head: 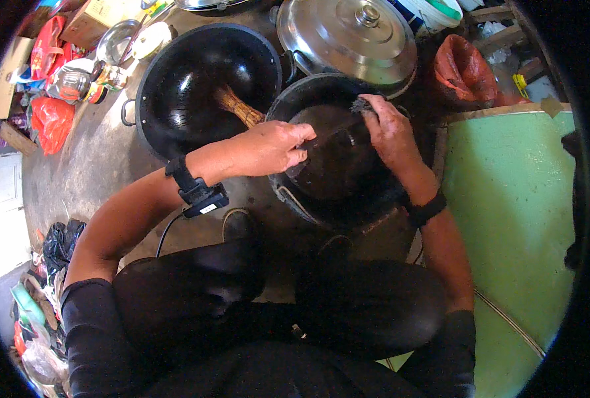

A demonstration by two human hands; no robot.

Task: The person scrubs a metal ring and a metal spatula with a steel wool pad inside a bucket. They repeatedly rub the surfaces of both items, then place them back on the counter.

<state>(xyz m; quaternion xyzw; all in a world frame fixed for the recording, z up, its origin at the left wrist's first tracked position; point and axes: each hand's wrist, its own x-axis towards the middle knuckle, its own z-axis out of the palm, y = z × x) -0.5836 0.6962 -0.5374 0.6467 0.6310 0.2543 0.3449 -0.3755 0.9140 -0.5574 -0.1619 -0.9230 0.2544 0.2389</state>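
A dark round basin [342,199] holding dark water stands before my feet. My right hand [387,122] is closed on a grey scouring pad [360,105] near the basin's far right inner wall. Over the basin's left side is my left hand [287,147], its fingers curled; whether it holds something small cannot be told. Left of the basin sits a large black wok [168,64] with two side handles. A bundled-twig brush [238,107] lies in the wok, its near end hidden behind my left hand.
A wide steel lid [339,40] lies beyond the basin. Jars [73,85], a metal bowl [118,44] and a red plastic bag [52,122] are at the far left. A red sack [461,69] stands at the back right, near a green board [514,199]. Plastic bags [41,358] lie at lower left.
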